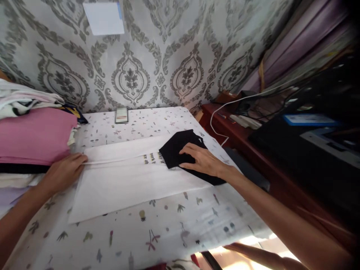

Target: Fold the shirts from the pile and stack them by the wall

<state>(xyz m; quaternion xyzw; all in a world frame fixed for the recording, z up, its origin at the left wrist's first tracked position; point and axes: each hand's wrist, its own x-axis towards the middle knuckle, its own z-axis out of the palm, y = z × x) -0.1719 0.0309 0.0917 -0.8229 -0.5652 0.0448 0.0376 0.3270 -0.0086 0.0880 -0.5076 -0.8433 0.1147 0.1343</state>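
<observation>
A white garment with black sleeves and printed lettering lies flat on the patterned sheet, one long side folded over toward its middle. My left hand is at its left end, fingers pressed together on the edge of the folded layer. Over at the right end, my right hand rests on the black sleeve, its thumb and fingers curved with a gap between them. Whether cloth is pinched under the right fingertips cannot be made out.
Folded clothes, a pink one among them, are stacked at the left. A small blurred item lies near the patterned wall. Right of the sheet stands a dark red table with a white cable.
</observation>
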